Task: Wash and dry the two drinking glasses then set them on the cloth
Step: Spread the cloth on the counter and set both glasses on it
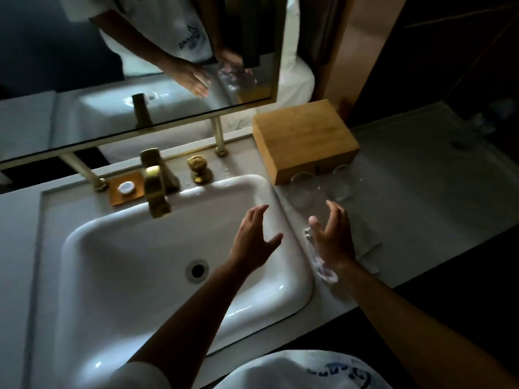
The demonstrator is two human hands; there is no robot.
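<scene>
Head view: the worktop [415,192] carries a white sink [168,262] with a brass tap [156,189]. A wooden box [304,138] stands behind two glasses [320,186] on a cloth [368,242]. The left hand [252,237] hovers over the sink rim, fingers spread, holding nothing. The right hand [332,234], fingers apart, is just short of the glasses.

White sink [157,248], brass faucet [156,189]

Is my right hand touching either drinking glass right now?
Apart. The head view shows the right hand open, with counter visible between its fingertips and both glasses.
</scene>
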